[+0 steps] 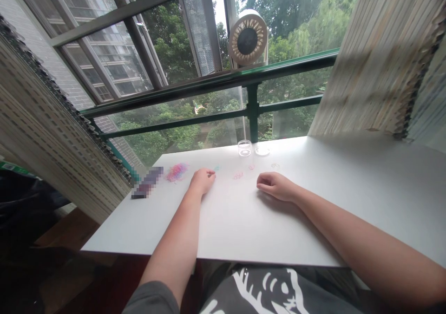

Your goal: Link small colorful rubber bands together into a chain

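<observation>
My left hand (203,180) rests on the white table, its fingers partly bent and pointing right, with nothing visible in them. Just beyond its fingertips lies a small teal cluster of thin loops (217,168). My right hand (274,186) lies on its side, loosely curled with thumb and fingers brought together; no object shows in it. Between the hands are a pink cluster of thin loops (238,175) and a smaller pink one (251,167). A pale brownish cluster (275,165) sits behind my right hand. To the left spreads a multicoloured tangle of thin bands (177,172).
A clear round jar (244,148) and a whitish round lid (262,151) stand at the back edge of the white table (230,225). A pixelated dark object (148,183) lies at left. Above, a round fan (248,39) sits by the green railing (209,79), with curtains on both sides.
</observation>
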`<state>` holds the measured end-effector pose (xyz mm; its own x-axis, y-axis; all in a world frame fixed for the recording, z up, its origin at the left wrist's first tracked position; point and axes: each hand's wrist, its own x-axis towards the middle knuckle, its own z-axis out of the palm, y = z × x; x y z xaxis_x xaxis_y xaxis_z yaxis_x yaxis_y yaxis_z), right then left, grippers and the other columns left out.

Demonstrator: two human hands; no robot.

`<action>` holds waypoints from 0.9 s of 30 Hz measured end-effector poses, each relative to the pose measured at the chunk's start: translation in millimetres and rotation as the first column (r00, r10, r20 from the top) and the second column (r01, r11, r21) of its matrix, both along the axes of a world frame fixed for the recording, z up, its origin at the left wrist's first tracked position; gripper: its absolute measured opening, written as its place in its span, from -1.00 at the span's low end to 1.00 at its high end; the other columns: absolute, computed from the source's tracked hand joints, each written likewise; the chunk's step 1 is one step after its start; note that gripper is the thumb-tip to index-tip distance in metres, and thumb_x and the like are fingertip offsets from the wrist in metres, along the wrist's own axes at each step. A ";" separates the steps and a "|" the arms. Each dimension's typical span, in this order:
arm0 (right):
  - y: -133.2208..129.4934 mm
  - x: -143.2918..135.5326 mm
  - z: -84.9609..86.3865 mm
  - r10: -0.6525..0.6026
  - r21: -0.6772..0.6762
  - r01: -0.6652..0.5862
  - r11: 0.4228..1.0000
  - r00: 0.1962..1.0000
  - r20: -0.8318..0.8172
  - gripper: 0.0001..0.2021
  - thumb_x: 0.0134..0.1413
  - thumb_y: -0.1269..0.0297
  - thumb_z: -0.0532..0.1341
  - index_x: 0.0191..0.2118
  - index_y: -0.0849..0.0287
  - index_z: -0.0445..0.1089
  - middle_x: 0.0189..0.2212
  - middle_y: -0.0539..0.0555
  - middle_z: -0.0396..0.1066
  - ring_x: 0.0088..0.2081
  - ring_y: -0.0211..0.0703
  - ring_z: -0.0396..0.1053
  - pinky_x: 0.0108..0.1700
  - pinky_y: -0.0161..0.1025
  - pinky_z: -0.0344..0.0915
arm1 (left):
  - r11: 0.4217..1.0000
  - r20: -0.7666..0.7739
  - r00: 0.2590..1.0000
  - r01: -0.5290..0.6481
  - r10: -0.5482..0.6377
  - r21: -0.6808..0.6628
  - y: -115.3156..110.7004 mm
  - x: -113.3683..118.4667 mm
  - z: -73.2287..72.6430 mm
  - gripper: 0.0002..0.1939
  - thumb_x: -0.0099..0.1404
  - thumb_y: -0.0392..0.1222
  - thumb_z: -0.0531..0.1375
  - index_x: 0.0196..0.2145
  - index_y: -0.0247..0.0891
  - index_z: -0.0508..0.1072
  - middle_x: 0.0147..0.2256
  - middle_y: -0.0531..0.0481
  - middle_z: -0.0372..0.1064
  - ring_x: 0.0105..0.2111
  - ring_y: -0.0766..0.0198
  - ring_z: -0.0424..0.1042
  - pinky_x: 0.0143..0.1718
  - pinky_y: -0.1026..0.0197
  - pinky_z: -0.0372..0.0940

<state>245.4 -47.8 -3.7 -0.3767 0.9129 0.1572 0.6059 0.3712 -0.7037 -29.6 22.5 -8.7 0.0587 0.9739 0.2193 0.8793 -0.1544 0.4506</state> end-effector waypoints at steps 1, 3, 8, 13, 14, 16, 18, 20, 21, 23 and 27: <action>-0.2 -0.1 0.1 0.000 0.001 0.000 1.000 1.000 0.002 -0.82 -0.11 0.21 0.07 -0.47 0.20 0.32 -0.58 -0.02 0.27 -0.53 -0.30 0.17 -0.46 -0.33 0.09 | 1.000 -0.002 1.000 0.005 -0.005 0.012 0.3 0.5 -0.1 -0.76 0.04 -0.13 0.14 -0.31 -0.18 0.48 -0.23 -0.03 0.42 -0.23 0.21 0.37 -0.13 0.25 0.16; -0.4 -0.4 0.1 -0.002 0.004 0.002 1.000 1.000 0.009 -0.82 -0.10 0.22 0.06 -0.47 0.20 0.31 -0.59 -0.03 0.25 -0.54 -0.31 0.16 -0.47 -0.34 0.09 | 1.000 -0.005 1.000 0.002 -0.002 0.030 1.3 1.6 -0.5 -0.78 0.04 -0.13 0.13 -0.33 -0.18 0.48 -0.24 -0.03 0.42 -0.23 0.20 0.36 -0.15 0.24 0.17; -0.6 -0.9 -0.1 0.001 0.005 -0.001 1.000 1.000 0.015 -0.83 -0.10 0.23 0.06 -0.46 0.19 0.31 -0.58 -0.03 0.26 -0.54 -0.31 0.16 -0.47 -0.34 0.09 | 0.999 0.019 0.999 -0.039 0.039 0.018 4.4 2.6 -0.7 -0.81 0.04 -0.16 0.14 -0.36 -0.20 0.47 -0.32 -0.02 0.43 -0.30 0.24 0.37 -0.23 0.26 0.20; 0.0 -0.6 0.0 0.004 0.016 -0.004 1.000 1.000 0.019 -0.84 -0.10 0.24 0.06 -0.46 0.20 0.31 -0.58 -0.02 0.26 -0.53 -0.31 0.16 -0.46 -0.34 0.09 | 0.997 0.056 0.998 -0.032 0.029 0.063 8.1 0.1 -1.6 -0.79 0.00 -0.19 0.18 -0.34 -0.26 0.41 -0.28 -0.05 0.40 -0.27 0.27 0.35 -0.24 0.28 0.20; 0.0 -0.6 0.1 0.004 0.016 -0.004 1.000 1.000 0.019 -0.83 -0.11 0.24 0.06 -0.46 0.21 0.32 -0.58 -0.02 0.26 -0.53 -0.31 0.16 -0.47 -0.34 0.09 | 0.996 0.063 0.998 -0.026 0.021 0.081 8.9 -0.5 -2.2 -0.77 -0.01 -0.20 0.19 -0.32 -0.27 0.40 -0.27 -0.06 0.39 -0.26 0.28 0.35 -0.23 0.28 0.20; 0.0 -0.6 0.4 0.004 0.012 -0.004 1.000 1.000 0.018 -0.83 -0.11 0.24 0.06 -0.46 0.21 0.32 -0.58 -0.03 0.26 -0.53 -0.31 0.16 -0.47 -0.34 0.09 | 0.994 0.075 0.997 -0.033 0.026 0.102 10.3 -1.4 -3.9 -0.71 -0.03 -0.20 0.20 -0.29 -0.28 0.38 -0.24 -0.08 0.38 -0.25 0.28 0.34 -0.21 0.28 0.20; -0.2 -0.7 0.7 0.002 0.012 -0.002 1.000 1.000 0.019 -0.83 -0.11 0.24 0.06 -0.46 0.21 0.32 -0.58 -0.03 0.25 -0.53 -0.31 0.16 -0.47 -0.34 0.09 | 0.994 0.085 0.995 -0.059 0.051 0.093 11.5 -2.1 -6.0 -0.66 -0.04 -0.18 0.22 -0.25 -0.27 0.36 -0.22 -0.09 0.37 -0.26 0.27 0.35 -0.21 0.27 0.20; -0.4 -0.8 0.9 0.001 0.016 -0.001 1.000 1.000 0.020 -0.83 -0.11 0.24 0.06 -0.46 0.21 0.32 -0.58 -0.02 0.25 -0.53 -0.31 0.16 -0.46 -0.34 0.09 | 0.994 0.097 0.992 -0.082 0.076 0.067 12.7 -2.8 -8.3 -0.65 -0.04 -0.16 0.22 -0.24 -0.25 0.36 -0.22 -0.07 0.38 -0.26 0.26 0.36 -0.20 0.26 0.20; -0.5 -0.8 0.9 0.000 0.017 0.000 1.000 1.000 0.020 -0.83 -0.11 0.24 0.07 -0.46 0.21 0.32 -0.58 -0.02 0.26 -0.53 -0.31 0.17 -0.46 -0.34 0.09 | 0.994 0.103 0.991 -0.091 0.085 0.057 13.4 -3.1 -9.3 -0.66 -0.03 -0.16 0.22 -0.24 -0.25 0.37 -0.23 -0.07 0.39 -0.26 0.25 0.36 -0.20 0.25 0.20; -0.6 -0.8 0.8 -0.003 0.014 0.002 1.000 1.000 0.018 -0.83 -0.11 0.24 0.07 -0.46 0.21 0.32 -0.58 -0.02 0.26 -0.52 -0.30 0.17 -0.46 -0.34 0.09 | 0.993 0.120 0.988 -0.105 0.098 0.053 15.1 -3.4 -11.1 -0.70 -0.01 -0.17 0.21 -0.26 -0.24 0.38 -0.24 -0.06 0.40 -0.27 0.25 0.36 -0.21 0.25 0.20; -0.4 -0.8 0.5 -0.002 0.010 0.001 1.000 1.000 0.013 -0.83 -0.11 0.23 0.07 -0.46 0.20 0.33 -0.58 -0.02 0.27 -0.53 -0.30 0.17 -0.46 -0.33 0.09 | 0.993 0.163 0.984 -0.090 0.076 0.080 18.2 -1.9 -13.2 -0.76 0.01 -0.24 0.19 -0.29 -0.24 0.39 -0.27 -0.04 0.42 -0.27 0.26 0.37 -0.20 0.27 0.21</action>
<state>244.6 -48.3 -3.3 -0.3774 0.9119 0.1612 0.6155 0.3771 -0.6920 -31.5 40.7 -21.9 -0.0638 0.9508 0.3032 0.8087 -0.1288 0.5740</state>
